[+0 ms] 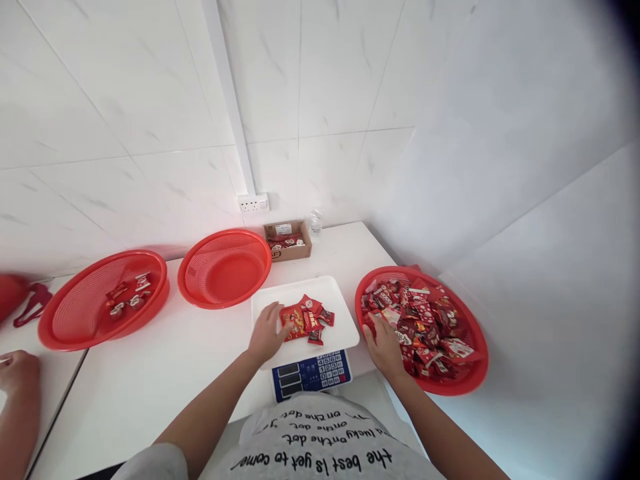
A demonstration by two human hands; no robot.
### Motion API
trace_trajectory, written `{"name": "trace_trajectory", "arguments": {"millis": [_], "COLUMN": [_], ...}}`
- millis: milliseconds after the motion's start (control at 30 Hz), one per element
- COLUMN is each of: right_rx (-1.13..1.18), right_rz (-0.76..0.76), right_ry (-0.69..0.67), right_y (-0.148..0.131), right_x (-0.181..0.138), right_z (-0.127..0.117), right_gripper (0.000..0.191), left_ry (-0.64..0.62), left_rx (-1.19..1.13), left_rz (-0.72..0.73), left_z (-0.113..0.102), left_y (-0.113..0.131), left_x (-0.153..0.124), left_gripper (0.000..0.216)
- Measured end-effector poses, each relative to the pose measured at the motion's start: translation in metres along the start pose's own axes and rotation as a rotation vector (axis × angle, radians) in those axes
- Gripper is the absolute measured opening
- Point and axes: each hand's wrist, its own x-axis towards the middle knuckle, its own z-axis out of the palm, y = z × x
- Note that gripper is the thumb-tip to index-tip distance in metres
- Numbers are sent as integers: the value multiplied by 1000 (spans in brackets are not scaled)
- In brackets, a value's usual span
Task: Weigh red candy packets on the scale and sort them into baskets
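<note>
My left hand is over the left part of the white scale tray, fingers apart, its fingertips at the edge of a red snack packet. Several more small red packets lie in a loose pile in the middle of the tray. Below the tray shows the blue keypad panel of the scale. My right hand reaches over the near left rim of a red basket heaped with red-wrapped sweets. Its fingers are spread on the packets, and I see none held between them.
A second red basket stands behind the tray, and a third red basket on the left has several wrapped pieces inside. A cardboard box and a clear plastic object sit near the wall socket. Another person's hand is at far left.
</note>
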Motion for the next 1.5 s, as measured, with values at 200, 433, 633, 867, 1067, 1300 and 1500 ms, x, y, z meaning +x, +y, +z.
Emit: {"name": "trace_trajectory", "arguments": {"millis": [200, 433, 633, 867, 1067, 1300, 1500], "right_rx": [17, 44, 81, 94, 104, 109, 90], "right_rz": [-17, 6, 16, 20, 36, 23, 25], "right_ry": [-5, -15, -25, -33, -43, -38, -22], "right_y": [-2, -3, -1, 0, 0, 2, 6], "right_x": [-1, -2, -2, -3, -2, -2, -2], "right_z": [-3, -4, -2, -2, -3, 0, 5], "right_gripper": [45, 46, 46, 47, 47, 46, 47], "left_ry": [-373, -301, -227, -172, -87, -30, 75], "left_rx": [573, 652, 676, 587, 453, 383, 499], "left_rz": [317, 380, 444, 466, 435, 442, 351], "left_z": [55, 62, 55, 50, 39, 15, -32], "left_y": [28, 28, 28, 26, 22, 26, 19], "left_x": [8, 12, 11, 15, 12, 13, 42], "left_gripper": [92, 74, 42, 23, 28, 27, 26]}}
